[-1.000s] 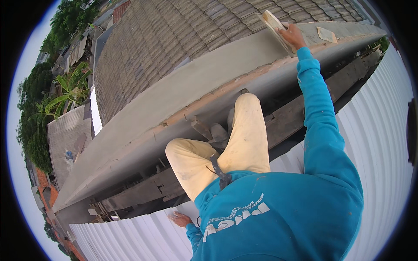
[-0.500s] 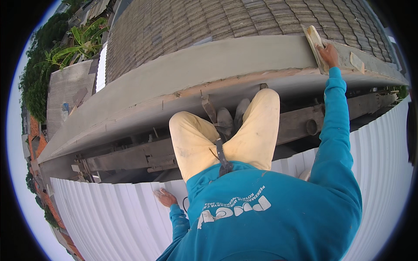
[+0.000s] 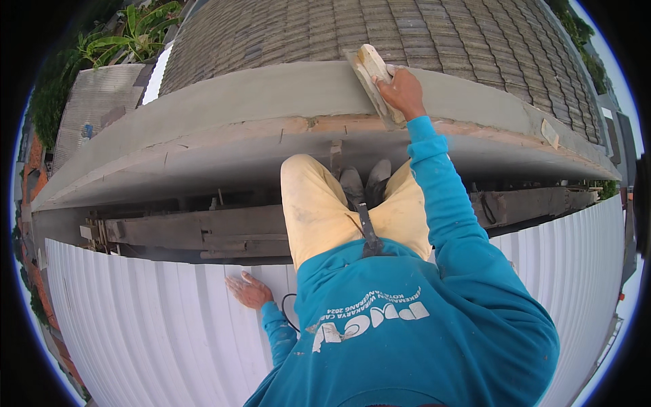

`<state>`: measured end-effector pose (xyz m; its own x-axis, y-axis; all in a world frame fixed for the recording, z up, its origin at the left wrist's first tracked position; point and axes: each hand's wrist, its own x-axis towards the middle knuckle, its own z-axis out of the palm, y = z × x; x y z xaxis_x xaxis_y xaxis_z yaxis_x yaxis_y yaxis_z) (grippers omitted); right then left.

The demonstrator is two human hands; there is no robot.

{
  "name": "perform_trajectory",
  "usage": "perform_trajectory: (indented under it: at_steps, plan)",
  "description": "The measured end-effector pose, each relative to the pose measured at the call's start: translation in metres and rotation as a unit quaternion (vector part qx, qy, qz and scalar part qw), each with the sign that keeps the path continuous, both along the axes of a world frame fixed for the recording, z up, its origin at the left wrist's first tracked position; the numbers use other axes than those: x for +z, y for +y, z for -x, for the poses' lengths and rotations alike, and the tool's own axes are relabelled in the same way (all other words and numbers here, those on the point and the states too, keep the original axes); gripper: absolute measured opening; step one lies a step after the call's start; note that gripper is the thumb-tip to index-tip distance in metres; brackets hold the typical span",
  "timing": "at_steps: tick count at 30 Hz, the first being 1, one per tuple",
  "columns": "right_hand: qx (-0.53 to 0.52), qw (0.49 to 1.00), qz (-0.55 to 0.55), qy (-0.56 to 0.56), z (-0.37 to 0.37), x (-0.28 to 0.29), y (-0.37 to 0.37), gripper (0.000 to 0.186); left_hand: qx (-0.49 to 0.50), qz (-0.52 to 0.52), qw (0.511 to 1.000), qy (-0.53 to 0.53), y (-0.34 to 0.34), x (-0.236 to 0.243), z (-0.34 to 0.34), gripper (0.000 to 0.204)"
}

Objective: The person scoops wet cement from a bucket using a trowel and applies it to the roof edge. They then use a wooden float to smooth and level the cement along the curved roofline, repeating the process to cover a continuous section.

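Observation:
My right hand [image 3: 403,93] is shut on a pale, flat plastering float [image 3: 373,68], which lies across the smooth grey cement band [image 3: 237,88] at the tiled roof's edge, slightly right of centre. The band's lower edge is rough and pinkish. My left hand [image 3: 249,292] rests open, fingers spread, on white corrugated metal sheeting [image 3: 149,319] at lower left, beside a thin black cord [image 3: 292,298]. A small pale flat piece [image 3: 550,133] lies on the band's right part. My bent legs are braced below the band, shoes in the shadowed recess.
A grey-brown tiled roof [image 3: 407,34] rises beyond the band. A dark beam [image 3: 163,232] and gap run between band and sheeting, with short sticks jutting out. At upper left are a rusty corrugated roof [image 3: 95,102] and a banana plant [image 3: 135,37]; far drops show at both sides.
My right hand has moved left along the band with the float, away from the small pale piece. My view has turned, levelling the band. My left hand stays on the sheeting.

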<state>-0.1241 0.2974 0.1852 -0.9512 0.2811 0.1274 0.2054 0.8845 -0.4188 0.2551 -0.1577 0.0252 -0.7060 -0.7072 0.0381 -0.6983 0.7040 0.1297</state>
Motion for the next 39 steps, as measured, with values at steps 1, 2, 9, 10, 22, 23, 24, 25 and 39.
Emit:
perform_trajectory:
  at_steps: [1,2,9,10,22,23,24,25,39]
  plan:
    - [0.014,1.0,0.011,-0.005,0.002,0.005,-0.024,0.05,0.003,0.006,1.0,-0.004,0.0,-0.002,-0.001,0.07]
    - [0.028,0.999,0.022,-0.01,0.001,0.009,-0.05,0.049,0.006,0.012,1.0,-0.009,0.0,-0.003,-0.003,0.07]
    - [0.221,0.965,0.139,0.021,0.002,0.008,-0.231,0.044,0.012,0.017,1.0,-0.008,0.004,0.001,0.004,0.07]
    - [0.26,0.946,0.192,0.003,-0.003,0.014,-0.259,0.044,0.018,0.006,1.0,-0.003,0.003,-0.001,0.003,0.07]
    - [0.204,0.659,0.714,-0.123,-0.092,0.051,-0.168,0.049,0.016,-0.178,0.956,0.232,-0.006,0.007,0.027,0.071]
    - [0.192,0.589,0.779,-0.091,-0.097,0.041,-0.143,0.046,0.005,-0.198,0.949,0.247,0.005,0.021,0.044,0.07]
    - [0.181,0.587,0.783,-0.096,-0.109,0.043,-0.119,0.039,-0.009,-0.217,0.943,0.251,0.014,0.036,0.057,0.07]
    - [0.112,0.577,0.806,-0.071,-0.121,0.038,-0.097,0.037,-0.033,-0.245,0.935,0.254,0.028,0.05,0.077,0.069]
    - [-0.077,0.706,0.695,0.11,-0.261,-0.061,-0.022,0.037,-0.279,-0.68,0.665,0.132,0.229,0.092,0.165,0.055]
